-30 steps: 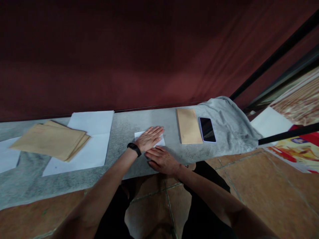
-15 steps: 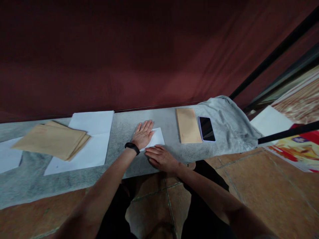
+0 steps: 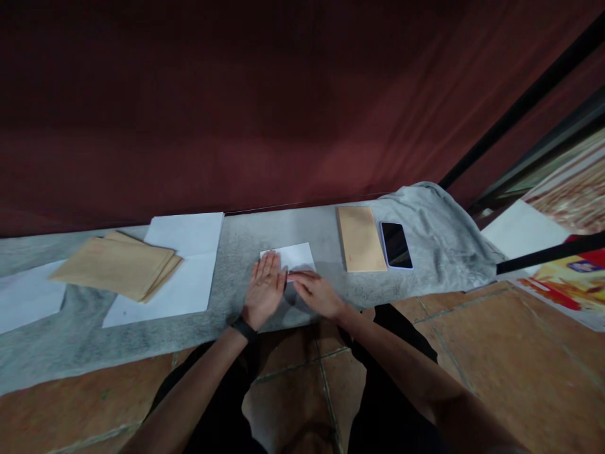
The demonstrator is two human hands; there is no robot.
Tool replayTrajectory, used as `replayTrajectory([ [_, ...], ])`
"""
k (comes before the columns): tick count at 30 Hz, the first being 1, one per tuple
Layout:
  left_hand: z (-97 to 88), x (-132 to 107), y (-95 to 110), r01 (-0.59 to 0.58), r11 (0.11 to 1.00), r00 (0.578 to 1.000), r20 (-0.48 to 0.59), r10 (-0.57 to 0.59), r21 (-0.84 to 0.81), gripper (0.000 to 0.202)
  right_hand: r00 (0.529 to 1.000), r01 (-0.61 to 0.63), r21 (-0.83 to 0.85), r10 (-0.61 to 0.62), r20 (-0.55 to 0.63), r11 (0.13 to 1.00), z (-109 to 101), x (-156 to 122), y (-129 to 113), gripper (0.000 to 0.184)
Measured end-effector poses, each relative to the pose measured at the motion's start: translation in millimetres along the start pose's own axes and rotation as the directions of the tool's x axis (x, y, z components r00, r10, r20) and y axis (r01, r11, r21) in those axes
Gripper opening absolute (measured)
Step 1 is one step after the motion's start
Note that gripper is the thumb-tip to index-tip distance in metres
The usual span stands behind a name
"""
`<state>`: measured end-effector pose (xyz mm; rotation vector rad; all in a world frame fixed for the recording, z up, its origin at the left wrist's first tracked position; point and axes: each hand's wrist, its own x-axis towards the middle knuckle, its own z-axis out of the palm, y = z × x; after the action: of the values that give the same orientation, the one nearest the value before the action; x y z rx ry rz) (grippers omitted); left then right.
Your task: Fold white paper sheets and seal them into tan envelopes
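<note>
A small folded white sheet of paper [image 3: 295, 255] lies on the grey cloth in front of me. My left hand [image 3: 265, 287] rests flat over its left end, fingers stretched out and pointing away from me. A dark band circles that wrist. My right hand [image 3: 314, 291] is at the near edge of the paper, its fingers extended to the left along that edge, with the thumb lower. The fingertips of the two hands nearly meet. Part of the paper is hidden under both hands.
Brown envelopes [image 3: 116, 265] lie on large white sheets [image 3: 198, 277] at the left, with another white sheet [image 3: 28, 296] beyond. To the right are a stack of brown envelopes [image 3: 362, 239] and a phone [image 3: 396, 246]. A dark red wall [image 3: 283, 126] backs the grey cloth [image 3: 250, 233].
My left hand has slid toward me, down to the paper's near left part, uncovering its far left corner. My right hand has shifted slightly right, and its fingers now lie along the near edge.
</note>
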<state>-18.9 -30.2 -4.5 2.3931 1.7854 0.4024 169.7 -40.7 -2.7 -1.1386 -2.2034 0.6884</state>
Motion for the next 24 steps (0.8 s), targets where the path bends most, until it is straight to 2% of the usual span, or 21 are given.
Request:
replayTrajectory([
  [3, 2.7, -21, 20, -0.153, 0.988, 0.987, 0.039, 0.153, -0.007, 0.060, 0.986, -0.116, 0.061, 0.122, -0.114, 0.991, -7, 3, 1, 0.042],
  [6, 5.9, -30, 22, -0.218, 0.976, 0.975, 0.047, 0.218, 0.001, 0.062, 0.986, -0.106, 0.069, 0.114, -0.124, 0.992, -16, 7, 1, 0.044],
  [9, 7.4, -37, 14, -0.273, 0.962, 0.961, 0.046, 0.272, 0.005, 0.064, 0.998, -0.044, 0.068, 0.047, -0.046, 0.997, -22, 12, 1, 0.044],
  [11, 7.8, -42, 11, -0.299, 0.954, 0.953, 0.045, 0.299, 0.001, 0.064, 0.998, 0.012, 0.061, -0.016, 0.061, 0.998, -20, 17, 1, 0.044],
  [14, 7.5, -47, 14, -0.309, 0.951, 0.949, 0.064, 0.310, -0.020, 0.058, 0.960, 0.129, -0.019, -0.120, 0.254, 0.991, -12, 27, -3, 0.038],
  [16, 6.2, -48, 17, -0.309, 0.950, 0.946, 0.088, 0.312, -0.044, 0.051, 0.933, 0.179, -0.084, -0.142, 0.330, 0.980, -4, 35, -7, 0.037],
  [20, 2.5, -47, 19, -0.305, 0.951, 0.944, 0.117, 0.309, -0.056, 0.049, 0.932, 0.187, -0.187, -0.114, 0.343, 0.964, 10, 53, -9, 0.044],
  [24, -0.4, -46, 16, -0.324, 0.945, 0.941, 0.090, 0.327, -0.045, 0.051, 0.960, 0.100, -0.275, -0.021, 0.278, 0.956, 18, 65, 1, 0.049],
])
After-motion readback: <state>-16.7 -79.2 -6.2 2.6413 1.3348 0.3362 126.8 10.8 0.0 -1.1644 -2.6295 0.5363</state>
